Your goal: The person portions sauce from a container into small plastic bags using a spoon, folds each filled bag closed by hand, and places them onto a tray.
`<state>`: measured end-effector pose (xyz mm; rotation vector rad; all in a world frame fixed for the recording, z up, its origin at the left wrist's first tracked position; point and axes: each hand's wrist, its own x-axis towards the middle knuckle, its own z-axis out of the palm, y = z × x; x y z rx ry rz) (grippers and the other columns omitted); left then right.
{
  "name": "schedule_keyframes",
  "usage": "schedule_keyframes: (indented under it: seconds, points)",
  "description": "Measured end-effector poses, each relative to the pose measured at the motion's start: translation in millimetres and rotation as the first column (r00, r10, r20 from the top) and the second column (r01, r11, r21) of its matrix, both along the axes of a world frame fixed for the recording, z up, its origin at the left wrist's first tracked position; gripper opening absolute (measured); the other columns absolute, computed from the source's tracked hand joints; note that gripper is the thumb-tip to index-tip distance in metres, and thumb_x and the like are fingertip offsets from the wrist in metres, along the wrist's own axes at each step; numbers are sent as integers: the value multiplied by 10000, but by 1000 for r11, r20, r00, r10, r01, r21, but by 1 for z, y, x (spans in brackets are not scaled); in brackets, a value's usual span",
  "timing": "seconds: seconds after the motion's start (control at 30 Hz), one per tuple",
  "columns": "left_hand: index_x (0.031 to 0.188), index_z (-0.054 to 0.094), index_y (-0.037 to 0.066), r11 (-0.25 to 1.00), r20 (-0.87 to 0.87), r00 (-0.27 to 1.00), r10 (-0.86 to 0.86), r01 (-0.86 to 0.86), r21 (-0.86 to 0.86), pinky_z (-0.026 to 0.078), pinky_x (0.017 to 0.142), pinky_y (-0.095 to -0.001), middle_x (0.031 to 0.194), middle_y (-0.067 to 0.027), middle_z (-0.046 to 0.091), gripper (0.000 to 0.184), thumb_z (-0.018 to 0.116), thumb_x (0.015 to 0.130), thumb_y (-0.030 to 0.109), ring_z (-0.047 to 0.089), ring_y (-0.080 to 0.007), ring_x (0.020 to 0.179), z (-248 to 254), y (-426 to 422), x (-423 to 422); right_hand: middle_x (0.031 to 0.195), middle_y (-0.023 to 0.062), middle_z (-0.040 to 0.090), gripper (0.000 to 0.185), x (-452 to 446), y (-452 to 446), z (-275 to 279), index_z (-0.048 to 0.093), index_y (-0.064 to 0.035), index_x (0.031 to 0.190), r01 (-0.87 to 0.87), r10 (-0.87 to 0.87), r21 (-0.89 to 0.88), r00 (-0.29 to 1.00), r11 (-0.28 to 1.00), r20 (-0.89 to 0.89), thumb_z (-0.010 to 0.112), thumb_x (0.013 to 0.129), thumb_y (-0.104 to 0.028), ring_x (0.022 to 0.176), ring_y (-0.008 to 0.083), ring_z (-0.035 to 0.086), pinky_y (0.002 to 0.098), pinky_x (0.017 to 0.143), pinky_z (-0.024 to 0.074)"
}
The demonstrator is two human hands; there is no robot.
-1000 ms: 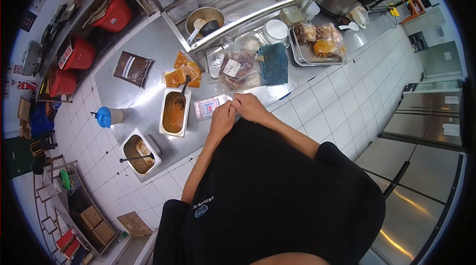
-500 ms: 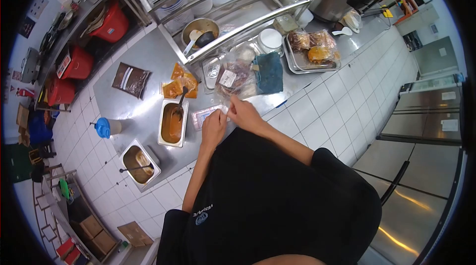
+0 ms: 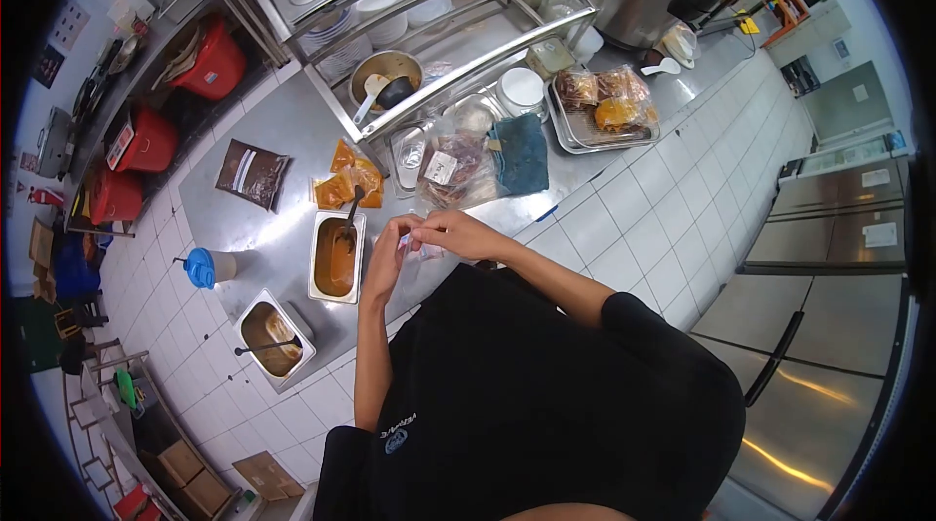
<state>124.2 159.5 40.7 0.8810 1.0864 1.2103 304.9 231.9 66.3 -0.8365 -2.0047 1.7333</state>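
Observation:
My left hand (image 3: 383, 256) and my right hand (image 3: 456, 232) meet at the table's front edge, fingers closed in a pinch. Between them is a clear plastic bag (image 3: 421, 254) with some pinkish print, mostly hidden by the fingers. Just left of my left hand stands a steel pan of orange-brown sauce (image 3: 333, 272) with a black ladle (image 3: 352, 214) in it. Beyond my hands lie a labelled clear bag of dark food (image 3: 451, 168), a blue-green cloth (image 3: 521, 155) and orange sauce packets (image 3: 348, 180).
A second steel pan (image 3: 276, 338) and a blue-lidded jug (image 3: 203, 268) stand at the left. A dark brown packet (image 3: 253, 175) lies farther back. The steel shelf rack (image 3: 478, 63) borders the far side, with a tray of bagged food (image 3: 604, 143) at right.
Both hands have moved left and come together, the left one turning more upright. The pinkish packet beside the left hand is now largely covered by the hands. The view has shifted slightly.

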Motion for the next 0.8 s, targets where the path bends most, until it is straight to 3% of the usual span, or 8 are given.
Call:
schedule_keyframes:
  seconds: [0.07,0.2,0.27,0.47,0.53,0.67,0.73,0.8]
  points:
    - [1214,570,47,994,214,976,-44,64,-89,391,1006,-319,1133,-19,559,359,396,1064,322,509,-123,1084,2,-3,-3,876,87,603,324,-3,0,-1,742,-59,952,-18,18,-2,1000,1000,-25,572,990,-332,855,185,575,331,784,451]
    - [1280,537,36,970,501,865,21,104,-219,437,982,-334,1187,-50,580,392,456,1042,336,555,-130,1065,-32,-17,-8,875,43,588,257,-14,-13,15,727,-12,916,157,-155,-11,964,988,-217,636,959,-248,767,113,534,253,677,429]
    - [1303,523,19,980,645,759,-90,183,-78,467,954,-328,1226,-82,574,403,486,1028,311,576,-142,1057,-27,-19,-13,881,29,594,252,-16,-22,48,704,10,906,-37,-96,-451,958,892,-269,599,984,-206,590,79,500,230,537,397]
    - [1341,474,0,913,574,779,-251,388,-127,532,834,-317,1242,-126,562,479,482,1026,361,615,-183,1009,21,-33,-32,667,-19,581,277,-19,-8,54,675,-41,988,-430,474,-500,879,752,-42,555,1009,-291,389,43,381,200,375,303]
    - [1367,449,13,940,497,841,-214,316,-129,562,792,-354,1202,-138,574,523,479,1021,404,648,-205,951,24,-39,-33,718,4,630,291,-33,-11,66,618,-37,1009,-461,508,-512,860,725,-53,525,1020,-313,397,42,391,190,363,305]
    - [1243,527,5,891,706,676,-211,430,-146,580,800,-370,1056,-125,614,453,560,992,381,674,-204,911,14,-66,-56,835,52,690,429,-65,-14,75,609,-25,1102,-538,634,-459,770,707,74,428,1040,-408,403,66,436,202,362,342]
    - [1152,562,11,860,416,799,-434,505,-72,574,751,-331,977,-84,625,363,652,949,298,662,-163,846,7,-75,-66,856,60,698,483,-75,-13,71,622,-19,1136,-590,700,-505,713,630,40,404,1039,-439,413,74,468,211,364,358]
    - [1104,584,23,876,356,856,-376,453,-163,547,713,-284,914,-36,615,272,695,916,186,626,-118,778,8,-87,-74,821,55,696,542,-81,-11,57,662,-26,1072,-485,567,-473,823,735,36,401,1021,-498,454,86,537,235,374,387]
